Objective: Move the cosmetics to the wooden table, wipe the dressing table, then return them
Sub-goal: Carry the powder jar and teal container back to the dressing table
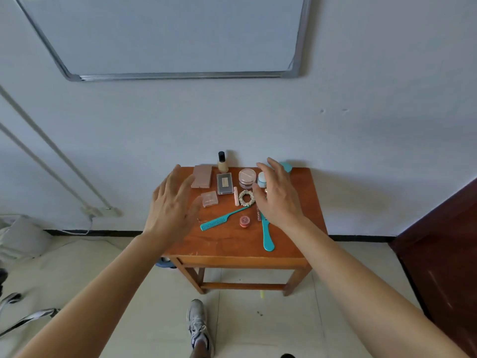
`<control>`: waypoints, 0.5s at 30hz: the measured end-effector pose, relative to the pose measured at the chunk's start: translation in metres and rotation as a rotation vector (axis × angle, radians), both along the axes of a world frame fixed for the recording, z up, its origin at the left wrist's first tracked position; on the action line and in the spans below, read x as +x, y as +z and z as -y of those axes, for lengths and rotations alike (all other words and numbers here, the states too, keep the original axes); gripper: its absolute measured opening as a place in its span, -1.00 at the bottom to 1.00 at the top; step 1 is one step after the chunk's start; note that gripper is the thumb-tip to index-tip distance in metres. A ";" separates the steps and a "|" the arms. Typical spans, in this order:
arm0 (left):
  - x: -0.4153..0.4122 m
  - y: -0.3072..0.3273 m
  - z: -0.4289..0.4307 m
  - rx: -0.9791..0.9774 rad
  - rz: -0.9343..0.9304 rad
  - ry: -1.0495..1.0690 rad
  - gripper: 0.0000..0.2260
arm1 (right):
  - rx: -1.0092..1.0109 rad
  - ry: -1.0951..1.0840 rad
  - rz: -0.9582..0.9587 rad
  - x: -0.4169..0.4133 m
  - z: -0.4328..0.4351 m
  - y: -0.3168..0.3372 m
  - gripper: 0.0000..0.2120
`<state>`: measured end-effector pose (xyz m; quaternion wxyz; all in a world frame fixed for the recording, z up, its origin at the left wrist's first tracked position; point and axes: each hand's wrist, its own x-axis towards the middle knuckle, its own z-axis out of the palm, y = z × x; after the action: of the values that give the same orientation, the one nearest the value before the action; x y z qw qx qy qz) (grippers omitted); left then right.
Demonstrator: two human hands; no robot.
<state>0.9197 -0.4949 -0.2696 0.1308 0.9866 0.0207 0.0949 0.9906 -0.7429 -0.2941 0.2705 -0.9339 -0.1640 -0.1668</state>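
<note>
Cosmetics point(224, 183) lie all over our little wooden table point(232, 244) by the wall, with a teal comb point(222, 218) near the middle. We hold our left hand point(172, 208) and right hand point(277, 196) above them. Our fingers are spread wide and hold nothing.

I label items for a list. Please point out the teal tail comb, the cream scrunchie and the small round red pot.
teal tail comb point(215, 223), head view, toothed end
cream scrunchie point(243, 201), head view, left side of ring
small round red pot point(244, 221), head view, lid
</note>
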 end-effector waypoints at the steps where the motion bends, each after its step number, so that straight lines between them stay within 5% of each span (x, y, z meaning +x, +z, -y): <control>1: 0.014 -0.007 -0.005 0.004 -0.017 -0.004 -0.45 | -0.008 -0.012 -0.019 0.011 -0.003 -0.008 -0.52; 15: 0.239 -0.079 -0.031 -0.042 -0.298 -0.406 -0.48 | -0.111 -0.393 -0.305 0.145 -0.035 -0.074 -0.51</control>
<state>1.1585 -0.4641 -0.3490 0.1630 0.9708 -0.1568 -0.0802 1.1355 -0.7075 -0.3681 0.2029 -0.9756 0.0545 -0.0643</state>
